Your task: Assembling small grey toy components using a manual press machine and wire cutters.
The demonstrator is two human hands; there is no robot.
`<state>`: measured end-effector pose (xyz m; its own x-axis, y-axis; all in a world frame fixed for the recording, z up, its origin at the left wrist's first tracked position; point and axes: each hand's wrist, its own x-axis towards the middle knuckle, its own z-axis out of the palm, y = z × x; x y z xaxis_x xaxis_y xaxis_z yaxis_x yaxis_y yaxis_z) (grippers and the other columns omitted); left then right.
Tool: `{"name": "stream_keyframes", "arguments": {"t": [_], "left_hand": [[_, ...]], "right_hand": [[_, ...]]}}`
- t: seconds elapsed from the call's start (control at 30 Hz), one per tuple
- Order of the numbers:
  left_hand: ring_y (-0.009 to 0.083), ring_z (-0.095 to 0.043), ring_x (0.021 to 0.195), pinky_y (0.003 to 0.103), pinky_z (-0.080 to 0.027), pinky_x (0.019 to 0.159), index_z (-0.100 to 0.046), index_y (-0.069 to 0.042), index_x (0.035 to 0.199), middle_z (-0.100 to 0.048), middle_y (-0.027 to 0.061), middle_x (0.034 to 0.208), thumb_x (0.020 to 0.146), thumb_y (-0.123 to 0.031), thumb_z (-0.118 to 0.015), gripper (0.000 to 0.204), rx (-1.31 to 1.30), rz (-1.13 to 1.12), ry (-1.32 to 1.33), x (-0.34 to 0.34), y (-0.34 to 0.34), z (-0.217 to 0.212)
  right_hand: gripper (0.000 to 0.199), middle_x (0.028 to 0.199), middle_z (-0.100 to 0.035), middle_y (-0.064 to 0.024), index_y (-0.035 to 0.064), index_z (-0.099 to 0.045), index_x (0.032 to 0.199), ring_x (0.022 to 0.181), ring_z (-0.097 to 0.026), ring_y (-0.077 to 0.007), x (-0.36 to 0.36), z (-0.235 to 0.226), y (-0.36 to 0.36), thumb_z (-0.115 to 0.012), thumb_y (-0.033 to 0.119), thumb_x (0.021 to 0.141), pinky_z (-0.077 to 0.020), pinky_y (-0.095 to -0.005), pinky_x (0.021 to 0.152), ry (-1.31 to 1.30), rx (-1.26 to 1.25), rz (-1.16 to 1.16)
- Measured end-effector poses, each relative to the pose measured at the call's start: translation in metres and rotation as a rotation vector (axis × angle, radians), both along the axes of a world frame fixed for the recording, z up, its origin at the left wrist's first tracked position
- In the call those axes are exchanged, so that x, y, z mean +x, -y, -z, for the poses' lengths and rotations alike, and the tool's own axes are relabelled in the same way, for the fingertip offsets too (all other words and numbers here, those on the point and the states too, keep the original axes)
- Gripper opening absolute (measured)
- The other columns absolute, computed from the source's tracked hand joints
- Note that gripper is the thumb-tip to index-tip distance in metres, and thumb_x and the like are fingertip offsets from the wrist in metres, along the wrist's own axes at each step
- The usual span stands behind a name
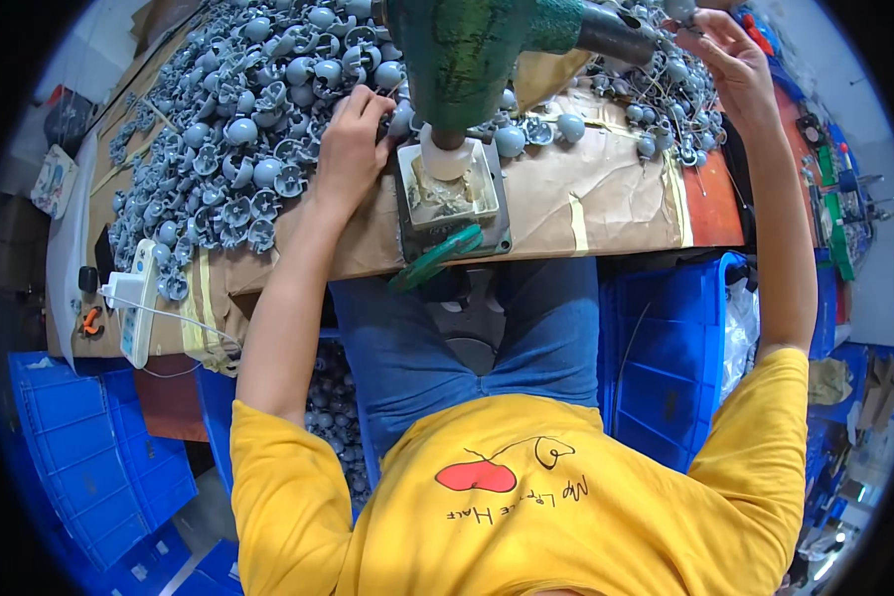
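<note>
My left hand is at the edge of a pile of grey plastic ball-shaped parts, left of a green press. Its fingers are curled together beside a grey round part; what they pinch is hidden. Raised at the upper right, my right hand holds a grey plastic ball between thumb and fingers, next to the press's handle shaft. Under the press, a white rounded tip stands over a square cream-coloured tray with residue inside.
Brown paper covers the bench. Grey balls with thin wire-like stems lie at the right. A green lever juts over the front edge. A white power strip is at the left. Blue crates stand beside my legs.
</note>
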<state>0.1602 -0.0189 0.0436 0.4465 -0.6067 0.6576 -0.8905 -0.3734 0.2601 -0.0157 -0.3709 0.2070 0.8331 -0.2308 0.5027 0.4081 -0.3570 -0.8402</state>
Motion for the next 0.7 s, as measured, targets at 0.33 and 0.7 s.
{"name": "stream_keyframes", "arguments": {"t": [0.33,0.7], "left_hand": [[0.0277,-0.056,0.080,0.037,-0.048,0.069,-0.059,-0.002,0.083,-0.054,0.0094,0.092,0.068,-0.014,-0.077,0.026,0.223,-0.031,0.027,-0.020,-0.051,-0.018],[0.0281,-0.050,0.063,0.039,-0.040,0.057,-0.047,-0.002,0.075,-0.051,0.0125,0.072,0.075,-0.020,-0.074,0.033,0.090,-0.471,-0.272,-0.045,-0.055,-0.004]], "right_hand": [[0.023,0.098,-0.065,-0.0086,-0.0002,-0.061,0.097,0.091,-0.063,-0.0165,-0.063,0.026,-0.046,-0.069,-0.007,0.076,-0.0509,-0.0280,0.079,0.521,-0.644,0.250],[0.022,0.103,-0.062,-0.0097,0.0036,-0.056,0.094,0.087,-0.063,-0.0286,-0.012,0.133,-0.143,-0.067,0.001,0.075,-0.0514,-0.0330,0.074,0.111,-0.707,-0.047]]}}
